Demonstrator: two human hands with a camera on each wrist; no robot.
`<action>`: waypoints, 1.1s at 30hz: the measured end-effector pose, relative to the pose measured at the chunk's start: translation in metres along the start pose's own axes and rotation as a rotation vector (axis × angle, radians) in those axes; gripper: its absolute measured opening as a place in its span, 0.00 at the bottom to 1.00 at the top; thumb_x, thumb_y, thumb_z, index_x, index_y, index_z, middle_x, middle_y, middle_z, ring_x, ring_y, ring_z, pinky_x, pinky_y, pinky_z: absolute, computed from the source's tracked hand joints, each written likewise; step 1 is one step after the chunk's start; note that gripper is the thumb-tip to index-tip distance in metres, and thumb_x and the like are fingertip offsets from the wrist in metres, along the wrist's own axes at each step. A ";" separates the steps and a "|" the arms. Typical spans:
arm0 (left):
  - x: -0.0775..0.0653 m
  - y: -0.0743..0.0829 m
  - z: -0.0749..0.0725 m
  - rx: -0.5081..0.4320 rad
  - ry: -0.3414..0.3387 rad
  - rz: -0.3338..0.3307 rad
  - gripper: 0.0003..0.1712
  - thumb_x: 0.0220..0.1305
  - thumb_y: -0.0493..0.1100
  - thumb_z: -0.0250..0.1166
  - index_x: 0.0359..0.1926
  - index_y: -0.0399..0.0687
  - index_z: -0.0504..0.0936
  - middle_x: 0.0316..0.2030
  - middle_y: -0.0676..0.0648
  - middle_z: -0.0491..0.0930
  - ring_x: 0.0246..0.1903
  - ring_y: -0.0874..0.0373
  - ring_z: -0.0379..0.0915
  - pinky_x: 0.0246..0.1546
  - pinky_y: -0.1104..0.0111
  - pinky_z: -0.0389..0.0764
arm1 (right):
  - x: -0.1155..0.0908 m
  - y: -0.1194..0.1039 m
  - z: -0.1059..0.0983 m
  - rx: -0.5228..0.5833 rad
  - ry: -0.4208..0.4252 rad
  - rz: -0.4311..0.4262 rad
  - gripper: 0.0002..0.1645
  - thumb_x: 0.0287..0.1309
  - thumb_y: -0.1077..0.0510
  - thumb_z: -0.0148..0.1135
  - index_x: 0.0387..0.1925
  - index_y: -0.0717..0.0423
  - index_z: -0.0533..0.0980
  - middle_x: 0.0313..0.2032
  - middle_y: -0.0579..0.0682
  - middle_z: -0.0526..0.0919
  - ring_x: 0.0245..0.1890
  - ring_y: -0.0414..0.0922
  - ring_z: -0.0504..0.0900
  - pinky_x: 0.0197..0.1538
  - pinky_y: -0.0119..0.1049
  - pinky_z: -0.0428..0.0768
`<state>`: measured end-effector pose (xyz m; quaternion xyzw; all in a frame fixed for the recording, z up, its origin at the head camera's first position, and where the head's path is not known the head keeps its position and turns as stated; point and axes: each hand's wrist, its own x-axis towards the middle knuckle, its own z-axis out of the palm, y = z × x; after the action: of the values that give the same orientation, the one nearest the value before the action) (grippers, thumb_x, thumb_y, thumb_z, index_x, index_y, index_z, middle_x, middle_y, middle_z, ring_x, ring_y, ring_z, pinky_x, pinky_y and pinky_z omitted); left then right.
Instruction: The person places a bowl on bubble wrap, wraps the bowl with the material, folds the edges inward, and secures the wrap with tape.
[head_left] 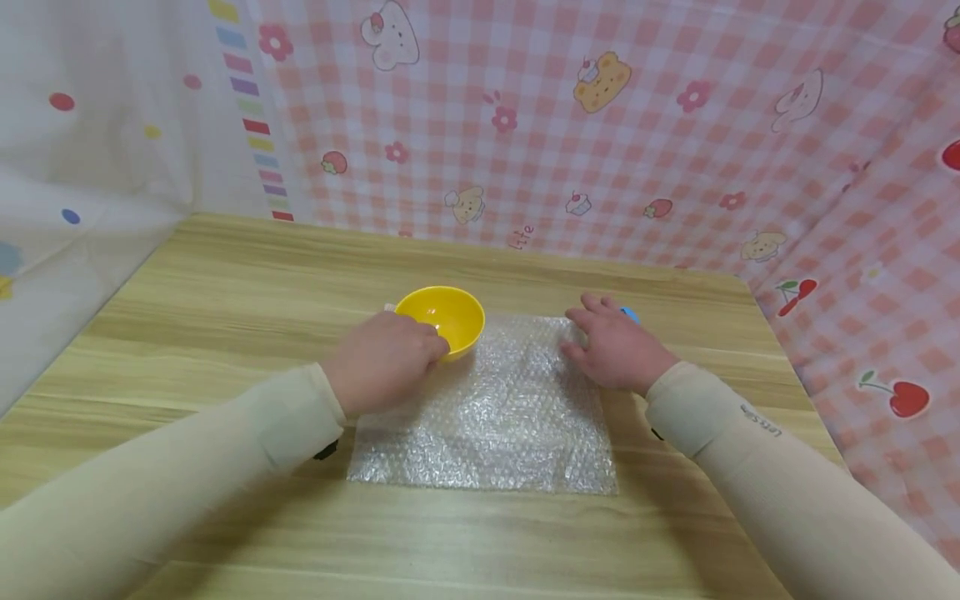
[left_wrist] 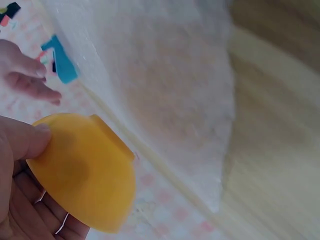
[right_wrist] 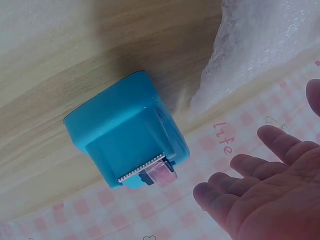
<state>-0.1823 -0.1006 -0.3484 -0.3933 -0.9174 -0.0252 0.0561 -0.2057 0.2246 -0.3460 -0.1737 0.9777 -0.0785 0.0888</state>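
Observation:
A yellow bowl [head_left: 453,310] is held by my left hand [head_left: 382,360] at its near left side, its hollow facing up. In the left wrist view the thumb lies on the outside of the bowl [left_wrist: 82,172] near the rim, with the other fingers on the opposite side. Under the bowl spreads a flat sheet of clear bubble wrap [head_left: 495,433]. Over the sheet's right edge is my right hand [head_left: 615,346], fingers spread and holding nothing. A blue tape dispenser [right_wrist: 125,120] with a toothed cutter stands beside that hand, mostly hidden behind it in the head view.
The wooden tabletop [head_left: 465,542] extends around the sheet. Behind it hangs a pink checked cloth [head_left: 540,158], which also covers the right side. A white cloth with coloured dots [head_left: 97,150] borders the left.

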 end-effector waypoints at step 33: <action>0.011 0.063 0.016 0.068 -0.139 0.177 0.07 0.72 0.39 0.66 0.45 0.56 0.88 0.37 0.55 0.86 0.37 0.57 0.78 0.45 0.61 0.80 | 0.009 -0.002 0.012 0.004 -0.058 0.012 0.37 0.76 0.47 0.58 0.76 0.64 0.65 0.79 0.70 0.57 0.79 0.74 0.55 0.78 0.71 0.57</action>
<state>-0.1460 -0.0481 -0.3630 -0.4716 -0.8809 0.0385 0.0077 -0.2109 0.2178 -0.3589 -0.1700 0.9755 -0.0746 0.1179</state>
